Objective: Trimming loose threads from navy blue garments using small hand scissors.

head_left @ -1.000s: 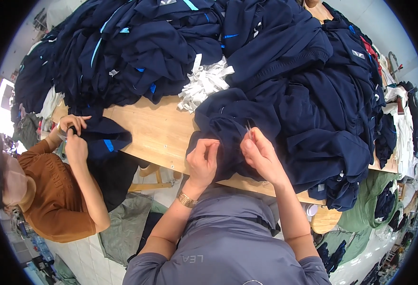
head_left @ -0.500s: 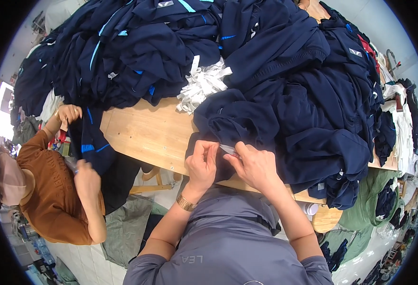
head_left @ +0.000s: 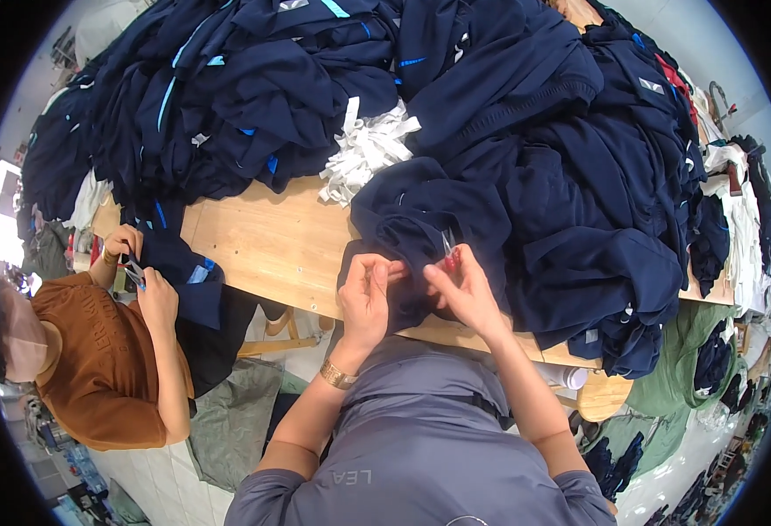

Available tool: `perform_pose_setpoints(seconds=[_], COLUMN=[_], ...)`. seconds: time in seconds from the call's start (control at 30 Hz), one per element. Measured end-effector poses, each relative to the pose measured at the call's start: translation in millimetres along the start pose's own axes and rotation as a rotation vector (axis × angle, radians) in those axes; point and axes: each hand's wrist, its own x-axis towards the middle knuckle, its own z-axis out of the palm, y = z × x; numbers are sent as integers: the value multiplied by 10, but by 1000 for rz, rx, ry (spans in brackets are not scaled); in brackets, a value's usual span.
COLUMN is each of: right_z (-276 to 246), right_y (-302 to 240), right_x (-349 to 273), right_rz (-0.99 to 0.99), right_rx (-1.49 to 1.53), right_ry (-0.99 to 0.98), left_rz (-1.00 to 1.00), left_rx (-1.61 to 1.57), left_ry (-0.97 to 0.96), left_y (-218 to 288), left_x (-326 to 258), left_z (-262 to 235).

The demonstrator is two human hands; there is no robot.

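A dark navy garment (head_left: 429, 206) lies rumpled at the table's near edge, under and beyond both my hands. My right hand (head_left: 466, 294) holds small thread snips (head_left: 449, 249) with a red handle, their pale blades pointing away from me over the cloth. Just left of it, my left hand (head_left: 366, 302) is closed, thumb against bent fingers, at the garment's near left side. Whatever it pinches is too small to make out. A gap separates the two hands.
White fabric strips (head_left: 368, 153) lie heaped beyond the garment. Piles of navy clothing (head_left: 254, 96) cover the far side and right of the wooden table (head_left: 267, 245). On the left, a co-worker in a brown shirt (head_left: 96, 368) handles dark cloth with scissors.
My right hand has drawn slightly apart from my left, and the snips have turned from pointing left to pointing away from me. The co-worker's hands have come closer together.
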Motion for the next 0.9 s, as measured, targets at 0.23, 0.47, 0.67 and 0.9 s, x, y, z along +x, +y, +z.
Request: perform_pose_setpoints(seconds=[0.23,0.47,0.67,0.9], right_z=[56,-50,-10,44], right_y=[12,74,-102,-111], right_x=[82,-37,-271,-280], right_rz=[59,-40,-302,-376], right_rx=[194,-20,-648,-870], right_ry=[33,95,56,53], left_rz=[361,243,176,159], left_rx=[497,471,357,359], left_ry=[-226,-185,-166,-182], left_y=[129,95,87,132], left_x=[-11,-17,-14,-24], left_z=[-45,-62,-73,-50])
